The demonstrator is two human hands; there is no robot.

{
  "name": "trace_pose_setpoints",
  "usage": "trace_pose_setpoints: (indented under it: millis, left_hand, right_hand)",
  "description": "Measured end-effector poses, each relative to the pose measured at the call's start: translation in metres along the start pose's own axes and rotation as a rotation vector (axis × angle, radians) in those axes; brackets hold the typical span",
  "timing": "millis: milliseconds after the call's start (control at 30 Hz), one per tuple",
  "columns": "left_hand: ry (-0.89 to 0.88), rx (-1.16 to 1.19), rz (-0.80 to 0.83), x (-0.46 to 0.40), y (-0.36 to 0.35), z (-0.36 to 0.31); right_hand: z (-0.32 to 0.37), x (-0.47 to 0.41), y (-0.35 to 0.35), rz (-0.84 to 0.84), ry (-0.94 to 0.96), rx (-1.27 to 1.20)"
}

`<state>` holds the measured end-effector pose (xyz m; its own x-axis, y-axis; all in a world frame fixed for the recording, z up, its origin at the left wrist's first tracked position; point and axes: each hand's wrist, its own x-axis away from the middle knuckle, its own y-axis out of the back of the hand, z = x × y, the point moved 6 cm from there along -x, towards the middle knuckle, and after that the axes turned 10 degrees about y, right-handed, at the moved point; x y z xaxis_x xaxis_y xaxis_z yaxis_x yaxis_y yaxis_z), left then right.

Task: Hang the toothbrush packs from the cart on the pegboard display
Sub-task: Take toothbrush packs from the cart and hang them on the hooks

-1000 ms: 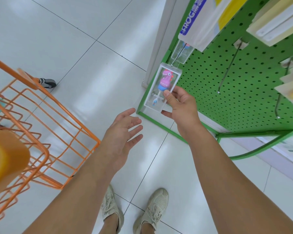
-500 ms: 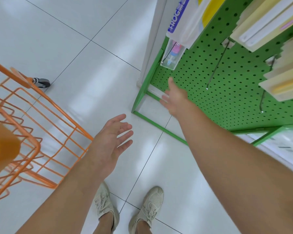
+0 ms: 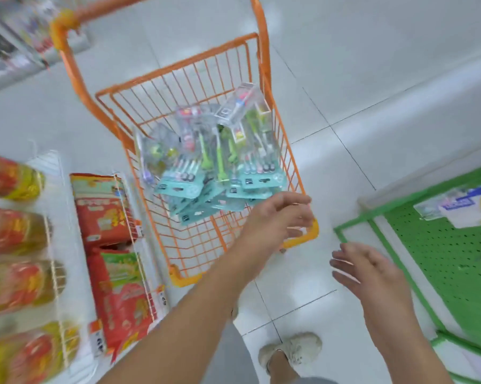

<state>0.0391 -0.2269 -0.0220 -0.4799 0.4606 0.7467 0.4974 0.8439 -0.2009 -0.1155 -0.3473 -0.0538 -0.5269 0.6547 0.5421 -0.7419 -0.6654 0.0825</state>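
An orange wire cart point(image 3: 264, 65) stands in the middle of the view and holds several toothbrush packs point(image 3: 211, 159), clear blister packs with teal cards. My left hand point(image 3: 278, 220) reaches over the cart's near right corner, fingers loosely spread, holding nothing. My right hand point(image 3: 369, 270) hovers over the floor between the cart and the green pegboard display point(image 3: 450, 253), fingers straight and empty. The view is blurred by motion.
A white wire shelf point(image 3: 53, 189) on the left carries red packets point(image 3: 106, 212) and bottles with red and yellow labels point(image 3: 12, 231). A white and yellow pack point(image 3: 466, 209) hangs on the pegboard. My shoe point(image 3: 292, 350) stands on the white tiled floor.
My right hand let go of the toothbrush pack at the pegboard and drew back. My view swung left to the cart, and my left hand moved out over it.
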Motion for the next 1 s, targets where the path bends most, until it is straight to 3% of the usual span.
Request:
trace_pose_setpoints:
  millis: [167,300,533,733,900,1000]
  left_hand:
    - [-0.221,-0.332,-0.479,0.008,0.152,-0.070]
    - [-0.327,-0.785,-0.685,-0.027,0.226,-0.133]
    - [-0.273,-1.077,-0.639,-0.116,0.297,-0.208]
    - [-0.213,-1.137,-0.545,-0.161,0.285,-0.195]
    - [-0.192,-1.247,-0.606,-0.177,0.282,-0.183]
    - [-0.263,-1.084,-0.583,-0.167,0.282,-0.183]
  right_hand:
    - [0.089,-0.024,-0.115,0.216,0.264,0.272]
    - [0.119,-0.073,-0.220,0.261,0.334,0.459]
    - [0.143,-0.152,-0.332,0.141,0.353,0.539]
    - [0.116,-0.199,-0.327,-0.057,0.135,0.459]
    - [0.102,-0.210,-0.327,-0.007,0.093,0.396]
    - [0.104,-0.203,-0.318,-0.007,0.073,0.323]
